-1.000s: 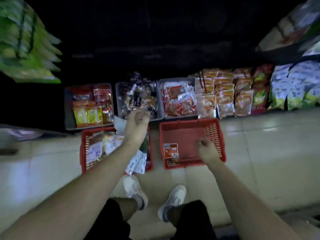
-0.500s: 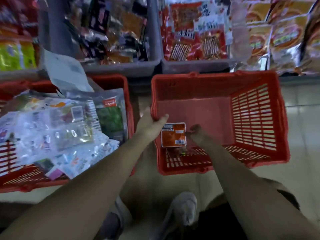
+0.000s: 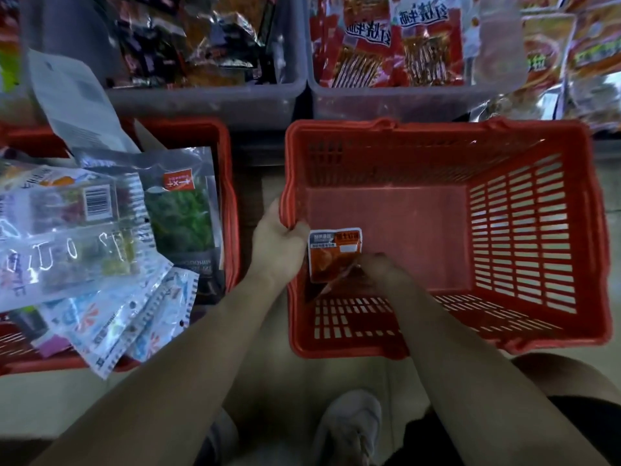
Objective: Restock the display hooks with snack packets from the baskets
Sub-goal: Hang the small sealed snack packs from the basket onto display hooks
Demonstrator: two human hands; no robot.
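Observation:
A red plastic basket [image 3: 537, 230] stands on the floor in front of me. Inside it, at its near left corner, lies one small orange snack packet [image 3: 331, 252]. My right hand [image 3: 376, 269] reaches into the basket and pinches the packet's lower right corner. My left hand [image 3: 277, 245] grips the basket's left rim, thumb inside the wall. A second red basket [image 3: 225, 169] to the left is piled with several clear and silver packets [image 3: 100, 237].
Two grey bins stand behind the baskets: one [image 3: 208, 99] with dark packets, one [image 3: 386, 102] with red packets. More orange packets [image 3: 591, 55] lie at the far right. My shoe [image 3: 349, 428] and knees are on the pale tiled floor below.
The view dropped and closed in on the baskets. My left hand came down from the grey bin to the basket's rim, and my right hand moved left onto the orange packet.

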